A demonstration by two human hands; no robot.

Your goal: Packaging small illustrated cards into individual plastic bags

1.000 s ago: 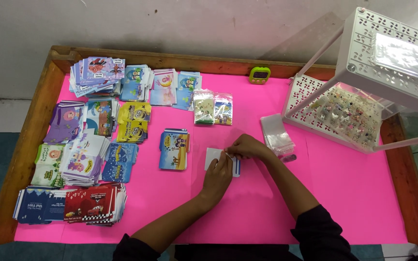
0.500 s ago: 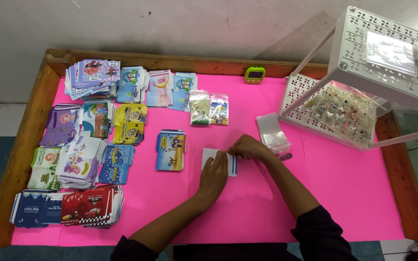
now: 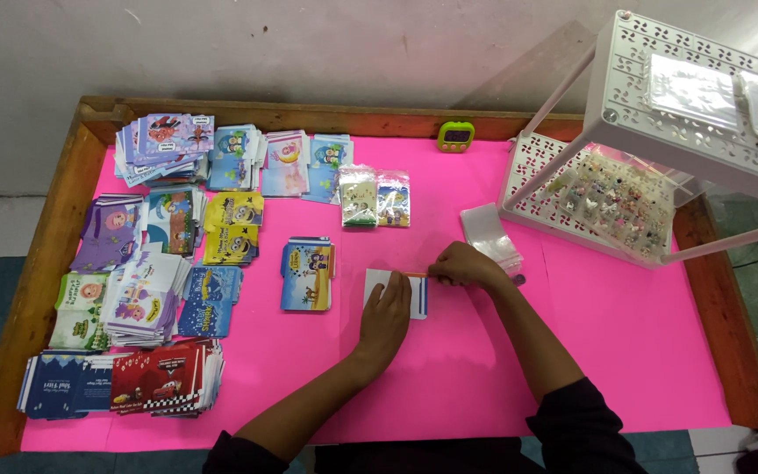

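A white card (image 3: 394,290) with a blue right edge lies flat mid-worktop (image 3: 449,369), long axis left to right. The left hand (image 3: 385,317) rests spread on it, pressing it down; the right hand (image 3: 456,264) pinches its upper right corner, just beside clear plastic sleeves (image 3: 489,233)

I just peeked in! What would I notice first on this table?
The bright pink table cover grabs you first. Piles of colourful cartoon cards crowd its left side, and a white lattice rack stands at the right. In the middle, the left hand presses a white card flat while the right hand pinches its top edge.
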